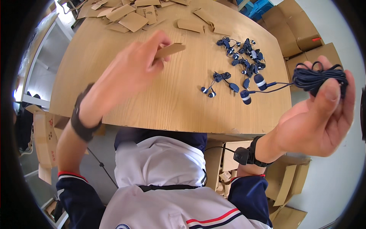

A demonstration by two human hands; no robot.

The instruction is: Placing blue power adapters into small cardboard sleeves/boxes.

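Raised at the right, beyond the table's edge, my right hand (318, 114) is closed round a bundle of dark blue earphones (318, 79). Two earbuds with white bands dangle from it toward the left. My left hand (137, 65), somewhat blurred, is over the left half of the table and pinches a small folded piece of brown cardboard (170, 50). Between the hands, one coiled pair of earphones (221, 77) lies on the wood. Behind it is a heap of similar dark blue earphones (249, 57).
The wooden table (175, 103) has a curved outline. Many flat cardboard pieces (133, 21) are piled at its far left, and a few more (190, 26) lie at the far middle. Cardboard boxes (291, 28) stand beyond the right edge. An open carton (286, 183) sits below right.
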